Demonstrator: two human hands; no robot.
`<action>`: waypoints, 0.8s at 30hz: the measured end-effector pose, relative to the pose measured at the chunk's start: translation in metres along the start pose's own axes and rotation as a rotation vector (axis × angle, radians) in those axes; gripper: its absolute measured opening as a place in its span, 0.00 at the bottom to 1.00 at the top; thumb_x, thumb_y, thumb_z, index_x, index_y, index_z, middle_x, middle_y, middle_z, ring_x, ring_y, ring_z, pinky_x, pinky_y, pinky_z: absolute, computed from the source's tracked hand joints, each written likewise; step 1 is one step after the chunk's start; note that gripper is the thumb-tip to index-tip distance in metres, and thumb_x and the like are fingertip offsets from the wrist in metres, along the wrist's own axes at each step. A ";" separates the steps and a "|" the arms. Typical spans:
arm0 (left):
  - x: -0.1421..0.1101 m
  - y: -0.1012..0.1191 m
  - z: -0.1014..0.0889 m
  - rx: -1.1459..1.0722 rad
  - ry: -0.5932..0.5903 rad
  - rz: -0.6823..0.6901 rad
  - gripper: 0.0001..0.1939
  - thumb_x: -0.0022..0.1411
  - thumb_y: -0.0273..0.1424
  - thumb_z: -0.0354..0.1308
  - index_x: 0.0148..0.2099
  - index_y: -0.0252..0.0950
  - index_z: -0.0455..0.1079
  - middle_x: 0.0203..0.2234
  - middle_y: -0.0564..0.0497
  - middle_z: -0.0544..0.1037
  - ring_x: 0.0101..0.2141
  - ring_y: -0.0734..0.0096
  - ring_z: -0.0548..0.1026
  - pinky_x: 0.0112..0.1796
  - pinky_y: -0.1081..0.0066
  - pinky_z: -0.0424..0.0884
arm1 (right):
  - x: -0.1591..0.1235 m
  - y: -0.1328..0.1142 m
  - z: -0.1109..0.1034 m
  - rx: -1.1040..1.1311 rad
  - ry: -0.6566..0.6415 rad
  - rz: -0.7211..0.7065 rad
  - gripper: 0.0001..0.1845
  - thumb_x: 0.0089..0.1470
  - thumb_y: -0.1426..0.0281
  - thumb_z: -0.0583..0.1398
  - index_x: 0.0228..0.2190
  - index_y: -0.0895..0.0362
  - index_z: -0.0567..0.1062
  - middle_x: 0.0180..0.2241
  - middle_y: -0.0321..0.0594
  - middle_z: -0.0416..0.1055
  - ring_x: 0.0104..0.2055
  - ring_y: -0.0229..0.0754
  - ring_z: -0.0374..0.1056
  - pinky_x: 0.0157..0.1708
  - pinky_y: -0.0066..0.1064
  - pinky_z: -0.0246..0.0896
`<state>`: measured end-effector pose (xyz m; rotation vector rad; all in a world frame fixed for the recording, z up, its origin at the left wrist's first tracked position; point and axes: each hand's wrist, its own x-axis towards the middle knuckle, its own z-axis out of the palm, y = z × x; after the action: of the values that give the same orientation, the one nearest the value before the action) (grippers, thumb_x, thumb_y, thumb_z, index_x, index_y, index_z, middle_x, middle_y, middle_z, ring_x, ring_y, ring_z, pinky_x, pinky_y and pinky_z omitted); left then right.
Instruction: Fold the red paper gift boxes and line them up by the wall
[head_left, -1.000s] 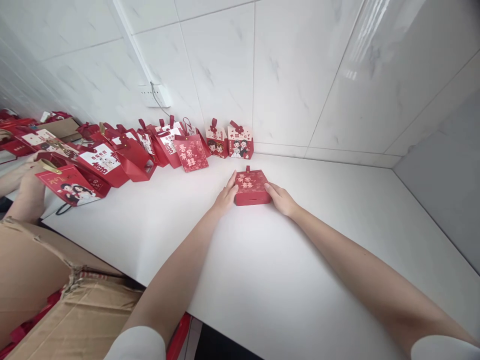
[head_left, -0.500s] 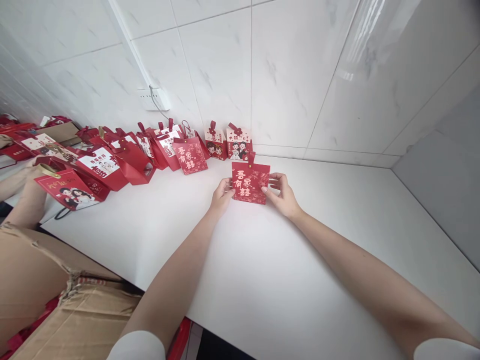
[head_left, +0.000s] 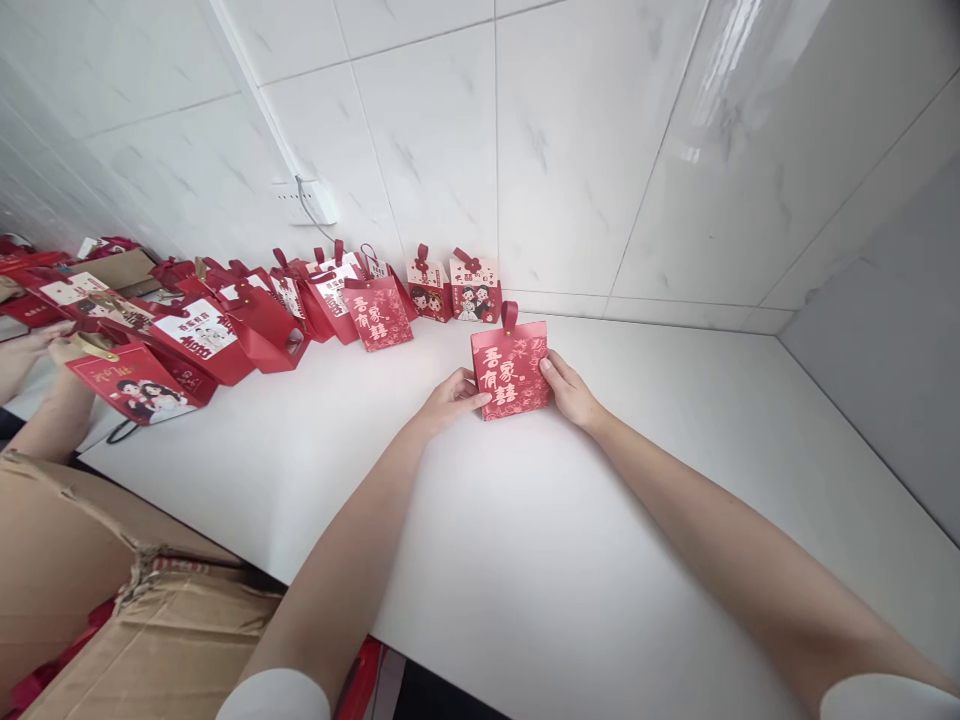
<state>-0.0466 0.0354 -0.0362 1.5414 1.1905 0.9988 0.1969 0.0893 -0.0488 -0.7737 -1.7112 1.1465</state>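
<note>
White table (head_left: 645, 590): spreads across the centre and lower right of the frame.
Right arm (head_left: 712, 515): nearly straight, running from the lower right corner up and inward.
Left arm (head_left: 349, 535): slants from the bottom edge, left of centre, up toward the middle.
Red gift box (head_left: 516, 372): at the frame's centre, slightly tilted, printed front facing the camera.
Left hand (head_left: 450, 402): curled round the box's left edge, thumb across its lower left front.
Right hand (head_left: 574, 393): clasping the right edge, other fingers largely hidden.
Ribbon loop (head_left: 509, 317): upright at the box's top.
</note>
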 end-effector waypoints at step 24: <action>-0.020 0.049 0.032 0.220 0.193 0.268 0.34 0.54 0.37 0.64 0.62 0.41 0.59 0.56 0.46 0.69 0.58 0.56 0.65 0.60 0.57 0.57 | -0.004 -0.038 0.011 -0.015 0.029 -0.086 0.34 0.61 0.50 0.52 0.62 0.49 0.51 0.56 0.47 0.66 0.58 0.47 0.63 0.58 0.46 0.57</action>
<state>-0.0092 0.0041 0.0019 1.8467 1.2833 1.2480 0.1879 0.0677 -0.0162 -0.7155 -1.7140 1.0598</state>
